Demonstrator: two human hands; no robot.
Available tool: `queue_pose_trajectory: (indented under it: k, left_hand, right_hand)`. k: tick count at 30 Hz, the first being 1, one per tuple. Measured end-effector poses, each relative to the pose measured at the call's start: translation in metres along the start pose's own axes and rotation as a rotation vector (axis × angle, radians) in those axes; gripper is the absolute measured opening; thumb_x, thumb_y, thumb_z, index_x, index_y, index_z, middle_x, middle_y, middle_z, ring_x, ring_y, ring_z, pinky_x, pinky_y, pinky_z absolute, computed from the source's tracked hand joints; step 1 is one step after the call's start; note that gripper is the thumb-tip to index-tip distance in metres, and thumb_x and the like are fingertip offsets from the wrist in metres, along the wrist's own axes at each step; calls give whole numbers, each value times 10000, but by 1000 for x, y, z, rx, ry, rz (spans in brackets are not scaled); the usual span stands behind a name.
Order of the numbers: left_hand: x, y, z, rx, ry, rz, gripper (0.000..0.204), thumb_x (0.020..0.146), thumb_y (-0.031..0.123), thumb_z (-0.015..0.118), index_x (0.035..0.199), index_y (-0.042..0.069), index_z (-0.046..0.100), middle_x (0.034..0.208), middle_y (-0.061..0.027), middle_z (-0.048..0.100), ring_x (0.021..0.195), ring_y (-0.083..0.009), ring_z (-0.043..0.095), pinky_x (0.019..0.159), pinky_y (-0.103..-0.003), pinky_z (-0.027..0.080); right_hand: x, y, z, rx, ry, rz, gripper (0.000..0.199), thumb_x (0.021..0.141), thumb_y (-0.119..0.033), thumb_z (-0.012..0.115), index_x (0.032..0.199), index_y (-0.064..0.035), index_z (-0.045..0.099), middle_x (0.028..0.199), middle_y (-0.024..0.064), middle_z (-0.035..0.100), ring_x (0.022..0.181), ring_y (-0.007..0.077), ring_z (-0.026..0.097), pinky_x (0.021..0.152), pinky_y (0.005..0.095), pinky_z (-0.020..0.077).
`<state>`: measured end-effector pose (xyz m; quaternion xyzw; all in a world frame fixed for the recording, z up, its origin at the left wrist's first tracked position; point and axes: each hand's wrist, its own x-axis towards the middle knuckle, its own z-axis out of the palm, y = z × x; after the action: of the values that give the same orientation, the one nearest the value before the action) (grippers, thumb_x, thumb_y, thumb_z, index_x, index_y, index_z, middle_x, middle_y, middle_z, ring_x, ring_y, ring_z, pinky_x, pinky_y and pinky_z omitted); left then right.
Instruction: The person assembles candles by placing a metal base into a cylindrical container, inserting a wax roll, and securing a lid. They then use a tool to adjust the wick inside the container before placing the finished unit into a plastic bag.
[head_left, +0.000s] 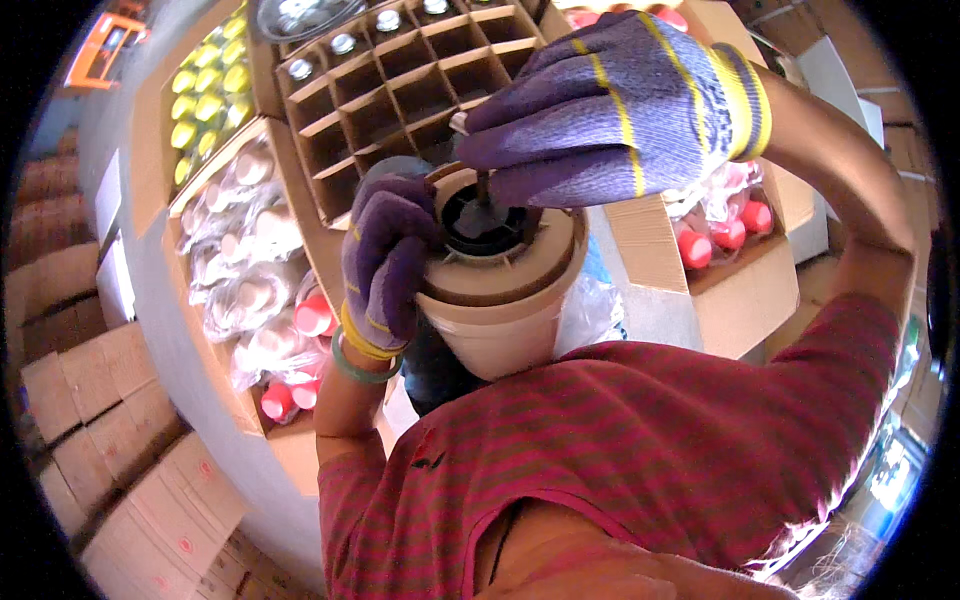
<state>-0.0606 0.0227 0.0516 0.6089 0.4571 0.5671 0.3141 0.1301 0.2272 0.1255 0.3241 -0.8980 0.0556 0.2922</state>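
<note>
Cardboard cartons crowd the workbench (160,330) edge; above them, the left hand (385,262) wraps the beige cylindrical container (500,310) rim, the right hand (610,105) pinches a dark stem (483,190) at its black centre.

purple knit gloves with yellow stripes, a green wristband, a red striped shirt

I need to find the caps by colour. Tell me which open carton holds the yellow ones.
The carton at the upper left, beyond the left hand. Its yellow caps stand in rows; the other cartons hold red caps in clear bags or sit in a brown divider grid.
</note>
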Motion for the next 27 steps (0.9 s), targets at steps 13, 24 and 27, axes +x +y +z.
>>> queue_pose_trajectory:
  k: [13, 24, 27]
  left_hand:
    - [-7, 3, -24, -159, -181, 256, 91, 756, 155, 552, 792, 71, 546, 908, -130, 521, 914, -321, 502, 880, -427, 400]
    - [-22, -19, -22, -325, -267, 195, 692, 501, 406, 906, 993, 108, 520, 1067, -102, 482, 1030, -294, 469, 994, -459, 335]
    - [-25, -23, -17, -163, -183, 228, 717, 499, 412, 909, 1006, 104, 507, 1066, -100, 469, 1035, -297, 467, 1012, -466, 328]
  right_hand:
    - [89, -18, -11, 0, -198, -232, 213, 820, -201, 603, 968, -72, 686, 1126, 82, 662, 1046, 206, 635, 821, 327, 545]
    - [89, -21, -5, 72, -702, 164, 239, 783, -225, 663, 983, -107, 603, 990, 117, 620, 862, 287, 638, 664, 380, 549]
    - [83, -28, 6, 98, -744, 347, 186, 837, -228, 625, 991, -130, 591, 889, 92, 606, 741, 279, 622, 586, 402, 521]
